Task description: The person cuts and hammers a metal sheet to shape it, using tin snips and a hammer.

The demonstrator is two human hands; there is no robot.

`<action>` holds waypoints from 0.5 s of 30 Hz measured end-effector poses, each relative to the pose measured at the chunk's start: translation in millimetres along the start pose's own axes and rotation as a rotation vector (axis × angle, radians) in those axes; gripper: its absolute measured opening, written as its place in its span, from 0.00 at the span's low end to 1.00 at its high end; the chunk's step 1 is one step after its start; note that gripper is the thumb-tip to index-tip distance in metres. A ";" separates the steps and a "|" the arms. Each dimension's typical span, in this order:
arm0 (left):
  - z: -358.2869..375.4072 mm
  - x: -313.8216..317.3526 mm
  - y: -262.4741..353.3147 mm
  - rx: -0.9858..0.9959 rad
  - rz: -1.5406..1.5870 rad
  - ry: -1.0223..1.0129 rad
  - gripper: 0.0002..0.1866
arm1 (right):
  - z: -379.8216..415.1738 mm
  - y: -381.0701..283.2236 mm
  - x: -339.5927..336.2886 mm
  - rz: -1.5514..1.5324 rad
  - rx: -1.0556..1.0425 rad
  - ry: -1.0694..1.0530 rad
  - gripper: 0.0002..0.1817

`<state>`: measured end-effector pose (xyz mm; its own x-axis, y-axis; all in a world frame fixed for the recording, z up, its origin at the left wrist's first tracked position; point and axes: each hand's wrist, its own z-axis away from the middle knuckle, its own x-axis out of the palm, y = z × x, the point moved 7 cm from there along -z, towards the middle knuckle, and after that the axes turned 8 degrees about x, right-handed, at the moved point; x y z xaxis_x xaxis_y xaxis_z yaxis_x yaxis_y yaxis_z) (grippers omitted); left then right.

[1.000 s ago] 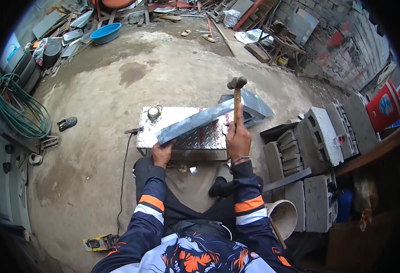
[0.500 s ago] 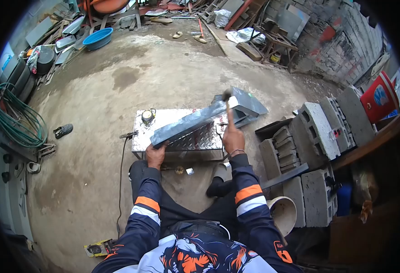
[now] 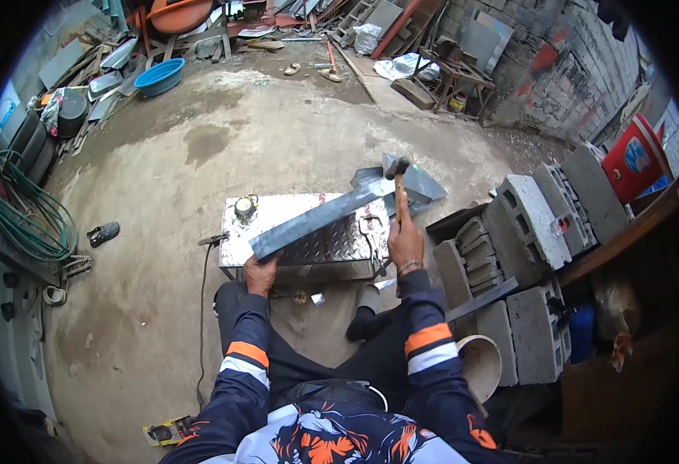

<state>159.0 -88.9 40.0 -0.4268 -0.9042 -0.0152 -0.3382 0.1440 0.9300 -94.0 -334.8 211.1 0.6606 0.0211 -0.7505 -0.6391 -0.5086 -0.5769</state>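
A long grey sheet-metal channel (image 3: 316,223) lies diagonally across a low bench with a diamond-plate top (image 3: 285,205). My left hand (image 3: 260,275) is closed on its near left end, the fingers partly hidden under the metal. In my right hand (image 3: 406,243), wrapped round the wooden handle, is a hammer (image 3: 399,168). Its head is raised in view near the channel's far end, overlapping a wider folded metal section (image 3: 420,185). Locking pliers (image 3: 372,232) are by the bench's right edge, just left of my right hand. A tape measure (image 3: 245,207) rests on the bench's left corner.
Hollow concrete blocks (image 3: 529,224) are stacked at right, with a red bucket (image 3: 634,161) behind them and a pale bucket (image 3: 480,363) nearer me. A power cord (image 3: 202,325) runs along the floor at left. A green hose coil (image 3: 26,205) and a shoe (image 3: 103,233) are farther left.
My right hand and the hammer have shifted slightly to the right, and the hammer head sits away from the channel's edge. My left hand keeps its hold. The camera view has tilted a little.
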 end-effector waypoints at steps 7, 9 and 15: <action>6.6 -6.5 -6.7 -0.023 -0.133 -0.016 0.18 | 2.8 13.0 23.2 0.033 0.052 -0.132 0.39; 16.9 -7.9 -17.9 -0.007 -0.155 -0.023 0.17 | 13.5 19.8 11.5 -0.336 0.091 -0.034 0.37; 53.1 -0.1 18.6 0.116 -0.307 -0.004 0.13 | 82.1 94.6 44.9 -0.766 0.462 -0.295 0.38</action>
<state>108.2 -64.8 37.8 -0.2933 -0.9111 -0.2896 -0.5449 -0.0896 0.8337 -157.2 -311.3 96.4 0.8797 0.4578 -0.1286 -0.2069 0.1249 -0.9704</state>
